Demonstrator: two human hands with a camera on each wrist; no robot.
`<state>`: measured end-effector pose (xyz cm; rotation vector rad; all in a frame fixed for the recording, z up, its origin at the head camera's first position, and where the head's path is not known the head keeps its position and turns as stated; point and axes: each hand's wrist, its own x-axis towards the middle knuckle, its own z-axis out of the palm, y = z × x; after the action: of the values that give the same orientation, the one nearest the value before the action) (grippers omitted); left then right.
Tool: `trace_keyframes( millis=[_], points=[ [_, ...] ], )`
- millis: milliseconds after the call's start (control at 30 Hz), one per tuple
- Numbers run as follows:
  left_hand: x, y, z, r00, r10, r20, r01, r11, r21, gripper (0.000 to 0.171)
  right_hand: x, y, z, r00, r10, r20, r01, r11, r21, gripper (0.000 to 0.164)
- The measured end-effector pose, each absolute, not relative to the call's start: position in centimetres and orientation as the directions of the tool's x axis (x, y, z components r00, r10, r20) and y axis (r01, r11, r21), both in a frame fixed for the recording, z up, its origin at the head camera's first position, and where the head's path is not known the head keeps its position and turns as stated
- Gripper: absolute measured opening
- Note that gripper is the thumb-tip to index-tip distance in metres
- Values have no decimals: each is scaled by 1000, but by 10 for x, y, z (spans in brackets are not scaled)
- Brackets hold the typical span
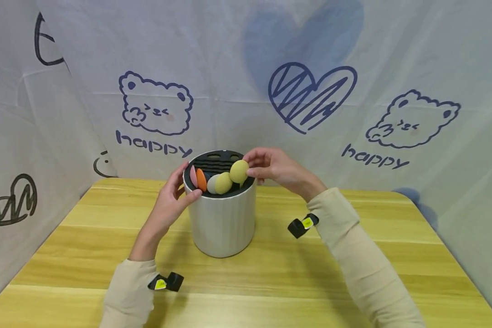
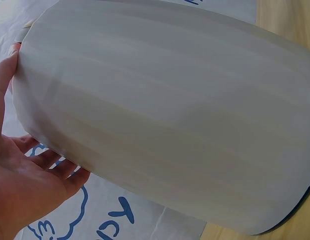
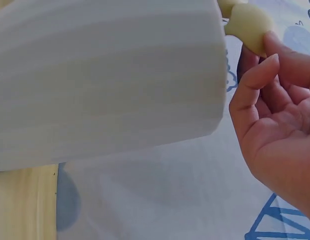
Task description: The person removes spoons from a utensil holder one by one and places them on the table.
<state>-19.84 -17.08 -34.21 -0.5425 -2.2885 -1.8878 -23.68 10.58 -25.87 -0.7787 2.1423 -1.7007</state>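
Observation:
A white, ribbed, round utensil holder (image 1: 223,228) stands upright with a black slotted insert (image 1: 217,165) in its top. Along the front of the insert sit a pink spoon (image 1: 193,176), an orange spoon (image 1: 201,180), a white spoon (image 1: 212,184) and a yellow spoon (image 1: 223,183), bowls up. My left hand (image 1: 171,198) holds the holder's left side, thumb at the front rim, fingers (image 2: 70,172) against the outer wall. At the right rim my right hand (image 1: 276,169) pinches a second yellow spoon (image 1: 239,171) by its bowl between thumb and fingers. Its handle is mostly hidden.
The holder stands on a wooden table (image 1: 336,273) toward its far side. Close behind hangs a white cloth (image 1: 229,123) printed with bears and hearts, and more cloth borders the left and right. A small black camera (image 1: 303,225) is strapped to each wrist.

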Motion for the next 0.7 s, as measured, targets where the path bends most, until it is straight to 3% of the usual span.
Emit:
trace_keyframes(
  millis=[267, 700],
  points=[
    [-198, -171, -343, -928, 197, 316, 348, 157, 924, 76, -231, 106, -249, -866, -485, 124, -248, 200, -948, 21],
    [-198, -171, -343, -928, 197, 315, 349, 169, 922, 77, -220, 107, -229, -891, -393, 228, -306, 147, -941, 25]
  ],
)
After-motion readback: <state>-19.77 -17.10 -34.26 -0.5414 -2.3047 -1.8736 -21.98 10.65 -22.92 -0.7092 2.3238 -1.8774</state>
